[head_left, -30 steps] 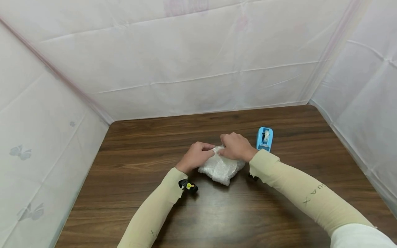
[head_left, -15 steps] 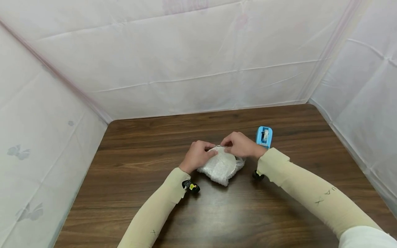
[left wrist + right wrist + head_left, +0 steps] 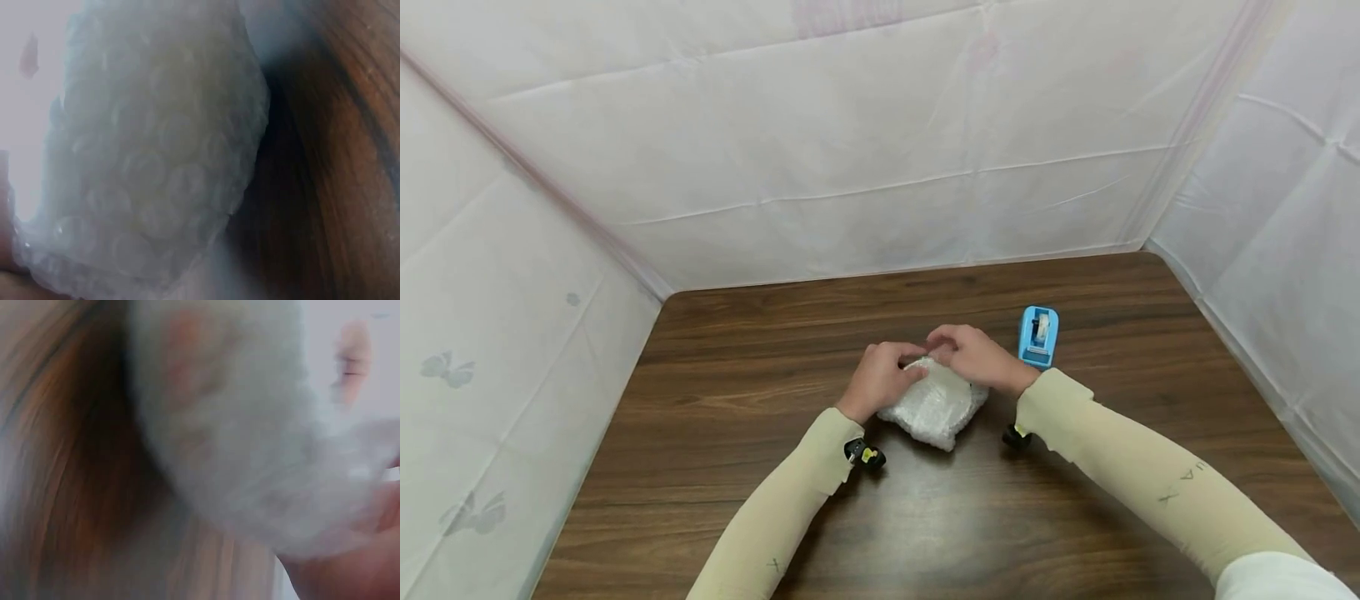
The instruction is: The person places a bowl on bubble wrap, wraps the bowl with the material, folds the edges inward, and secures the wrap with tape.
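Note:
A bundle of bubble wrap (image 3: pixel 936 408) lies on the table in the head view, with a pale rounded thing showing dimly through its layers. At its far left side, my left hand (image 3: pixel 876 379) holds the bundle with the thumb on top and the fingers along the far edge. My right hand (image 3: pixel 973 357) pinches the film at the far right edge. In the left wrist view the bubble wrap (image 3: pixel 156 156) fills most of the picture. The right wrist view is blurred; there the wrap (image 3: pixel 250 437) runs up to the right fingers (image 3: pixel 350 569).
Beyond the right wrist stands a blue tape dispenser (image 3: pixel 1038 336) with a roll of tape in it. The dark wood table (image 3: pixel 737 433) has pale sheet walls (image 3: pixel 865 192) behind it and at both sides.
My right hand shifts rightward along the bundle's edge, then back left toward the left hand, bringing the film with it. The left hand stays nearly in place. The tape dispenser has not moved.

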Motion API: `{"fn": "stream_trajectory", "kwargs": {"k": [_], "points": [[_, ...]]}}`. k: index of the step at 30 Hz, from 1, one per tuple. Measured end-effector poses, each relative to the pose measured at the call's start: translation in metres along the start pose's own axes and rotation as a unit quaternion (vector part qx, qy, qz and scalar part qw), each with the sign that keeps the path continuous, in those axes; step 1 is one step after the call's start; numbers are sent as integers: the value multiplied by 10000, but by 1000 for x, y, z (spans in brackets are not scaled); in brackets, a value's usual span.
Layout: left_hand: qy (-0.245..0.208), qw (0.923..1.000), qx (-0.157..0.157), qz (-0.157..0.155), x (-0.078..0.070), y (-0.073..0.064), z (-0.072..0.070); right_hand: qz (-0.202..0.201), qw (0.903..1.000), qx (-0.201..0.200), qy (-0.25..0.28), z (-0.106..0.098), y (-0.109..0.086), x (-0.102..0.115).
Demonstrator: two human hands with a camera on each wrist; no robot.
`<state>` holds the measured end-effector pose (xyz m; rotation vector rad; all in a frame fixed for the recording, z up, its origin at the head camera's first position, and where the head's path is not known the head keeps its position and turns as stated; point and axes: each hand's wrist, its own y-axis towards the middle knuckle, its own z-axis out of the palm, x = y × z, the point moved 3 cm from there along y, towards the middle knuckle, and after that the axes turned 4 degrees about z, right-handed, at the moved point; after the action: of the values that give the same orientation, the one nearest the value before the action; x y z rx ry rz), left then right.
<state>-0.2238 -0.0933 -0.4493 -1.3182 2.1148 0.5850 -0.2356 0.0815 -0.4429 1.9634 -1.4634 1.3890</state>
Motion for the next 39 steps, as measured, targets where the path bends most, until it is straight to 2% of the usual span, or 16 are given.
{"fn": "stream_trajectory", "kwargs": {"k": [1,3,6,8,9,10,11,13,15,17,20,23,27,31,36,39], "points": [[-21,10000,-27,13,0,0,0,176,9989,84,420,0,-1,1],[-49,9999,-92,39,0,0,-1,416,9904,114,1312,3,-1,4],[-107,9998,-178,37,1,0,0,481,9645,-256,2583,7,1,8],[-117,9997,-217,40,2,1,0,328,9475,-530,3137,8,1,9],[-134,9996,-238,38,2,1,1,224,9426,-626,3271,7,0,10],[-156,9995,-258,45,2,1,1,144,9423,-665,3279,5,-2,10],[-165,9995,-281,55,2,1,2,68,9452,-644,3199,3,-3,9],[-146,9993,-318,123,1,2,3,-80,9582,-464,2821,-5,-9,4],[-149,9992,-354,150,1,2,4,-135,9717,-339,2335,-13,-16,-4],[-169,9991,-378,133,1,2,5,-114,9807,-247,1938,-20,-24,-16],[-282,9987,-410,50,0,1,6,-72,9895,-336,1407,-24,-34,-34],[-358,9985,-421,-15,0,0,7,-204,9929,-514,1053,-18,-39,-42],[-443,9981,-424,-74,0,-1,8,-695,9920,-990,347,-8,-40,-34],[-645,9971,-414,36,0,-2,9,-1060,9786,-1546,-850,0,-38,-18],[-622,9963,-464,360,-1,-2,8,-714,9608,-1825,-1961,11,-32,-2],[-545,9965,-522,353,-1,-2,7,-542,9543,-1886,-2253,16,-30,1]]}}
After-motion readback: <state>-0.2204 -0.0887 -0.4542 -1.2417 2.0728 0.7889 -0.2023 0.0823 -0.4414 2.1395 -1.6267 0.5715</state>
